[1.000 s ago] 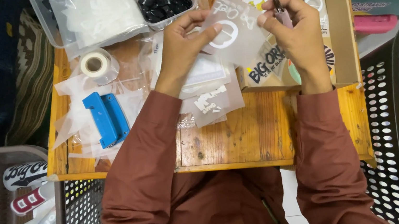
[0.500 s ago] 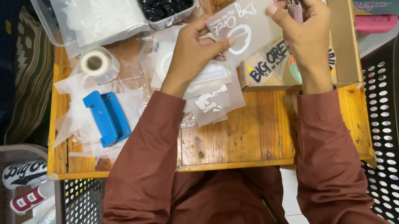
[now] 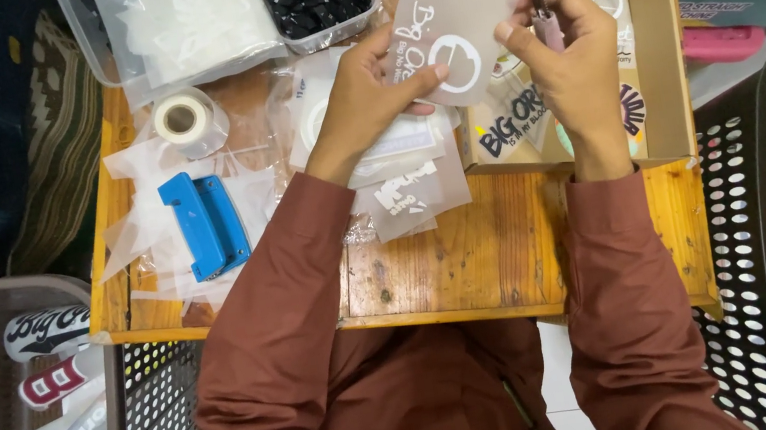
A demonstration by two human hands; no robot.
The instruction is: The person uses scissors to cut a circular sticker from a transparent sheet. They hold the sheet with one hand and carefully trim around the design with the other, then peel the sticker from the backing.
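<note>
My left hand (image 3: 369,86) pinches the lower left edge of a translucent grey sticker sheet (image 3: 464,11) printed with a white ring and white lettering. My right hand (image 3: 571,50) grips the sheet's right edge and also holds a thin pink-handled metal tool (image 3: 538,5), its tip pointing up. The sheet is held above the wooden table (image 3: 470,253), over the left edge of an open cardboard box (image 3: 651,43).
Printed stickers lie inside the box. On the table are a blue hole punch (image 3: 205,223), a tape roll (image 3: 184,119), clear bags and more sticker sheets (image 3: 410,191). Plastic tubs (image 3: 201,15) of white and black parts stand at the back. Perforated baskets (image 3: 758,220) flank the table.
Both hands have turned and raised the sticker sheet so its printed face is flatter toward me; the tool in the right hand now points upward.
</note>
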